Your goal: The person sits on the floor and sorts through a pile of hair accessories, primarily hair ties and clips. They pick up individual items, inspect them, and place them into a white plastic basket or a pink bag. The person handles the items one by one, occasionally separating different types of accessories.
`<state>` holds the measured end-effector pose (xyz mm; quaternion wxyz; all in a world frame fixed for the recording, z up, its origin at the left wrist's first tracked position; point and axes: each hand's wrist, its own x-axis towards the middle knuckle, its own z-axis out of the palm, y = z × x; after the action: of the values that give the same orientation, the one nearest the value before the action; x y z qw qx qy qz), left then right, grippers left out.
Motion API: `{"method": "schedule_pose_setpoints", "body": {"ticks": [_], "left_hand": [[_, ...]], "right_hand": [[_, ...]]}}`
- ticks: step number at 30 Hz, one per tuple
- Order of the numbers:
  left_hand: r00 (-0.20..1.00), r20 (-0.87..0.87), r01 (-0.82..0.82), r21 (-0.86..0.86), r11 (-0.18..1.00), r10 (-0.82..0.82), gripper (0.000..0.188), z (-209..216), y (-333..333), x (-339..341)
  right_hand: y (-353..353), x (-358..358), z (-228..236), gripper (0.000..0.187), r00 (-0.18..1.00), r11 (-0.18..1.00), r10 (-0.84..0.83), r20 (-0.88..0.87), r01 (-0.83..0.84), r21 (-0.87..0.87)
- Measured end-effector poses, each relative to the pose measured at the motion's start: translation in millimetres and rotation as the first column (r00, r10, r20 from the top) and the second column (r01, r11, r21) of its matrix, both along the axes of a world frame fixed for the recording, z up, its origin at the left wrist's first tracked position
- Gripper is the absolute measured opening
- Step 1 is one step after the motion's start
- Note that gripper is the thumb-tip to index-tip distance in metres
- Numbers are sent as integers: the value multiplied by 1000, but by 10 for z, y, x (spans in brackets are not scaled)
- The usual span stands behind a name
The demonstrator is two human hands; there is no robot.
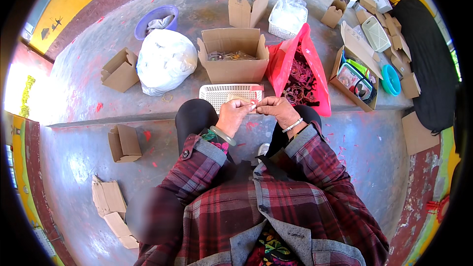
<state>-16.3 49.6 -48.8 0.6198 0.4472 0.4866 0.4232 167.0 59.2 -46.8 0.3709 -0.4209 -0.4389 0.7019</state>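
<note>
Both hands meet, left hand [231,116] and right hand [278,110], fingers [250,107] pinching a tiny pale item [253,104] too small to identify. Just beyond the fingers lies a white slatted plastic basket [224,92]; behind it an open brown cardboard box [233,59]. Right of the fingers, a red plastic bag [315,76] of rings spills open.

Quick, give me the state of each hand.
Left hand: closed, pinching a small thin pale item.
Right hand: closed, fingers pinching the same item.
</note>
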Motion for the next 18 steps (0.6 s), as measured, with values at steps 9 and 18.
{"method": "schedule_pose_setpoints", "body": {"ticks": [9,18], "left_hand": [[999,-53,10,55,998,-7,12,-13,3,-5],[818,-566,86,294,952,101,15,105,-26,51]], "right_hand": [[-8,-16,190,29,874,780,-423,240,217,586],[-134,-122,218,22,758,532,-556,341,10,847]]}}
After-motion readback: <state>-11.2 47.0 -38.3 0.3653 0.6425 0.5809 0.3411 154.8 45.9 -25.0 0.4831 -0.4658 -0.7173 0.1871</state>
